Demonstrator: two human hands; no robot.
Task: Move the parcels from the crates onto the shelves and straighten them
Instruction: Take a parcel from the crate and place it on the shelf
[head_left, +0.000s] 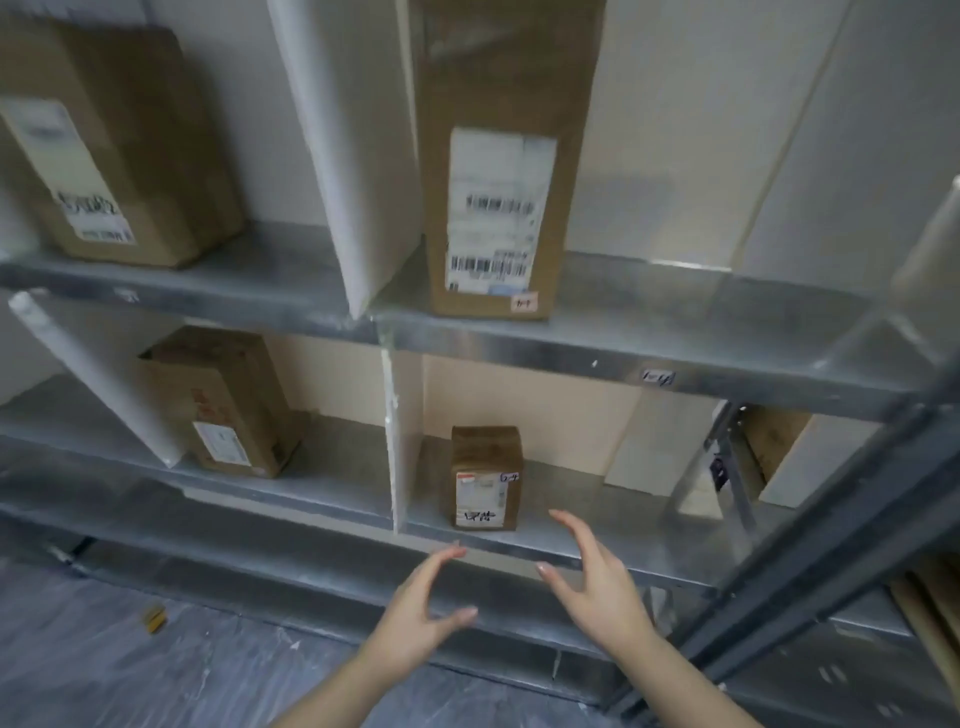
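four labelled parcels (119, 156) (498, 208) (228, 410) (485, 478), two hands (415, 613) (597, 587)

A thin white divider (392, 441) is standing upright just above and left of the fingers (452, 553). Farther left, a white board (98, 384) is leaning at a tilt. Well above the fingers, a wide white panel (353, 156) is tilting too. Below and left of them, a small yellow object (154, 618) is lying on wrinkled grey floor covering (104, 670). Up and right, a small handwritten tag (657, 376) is showing.
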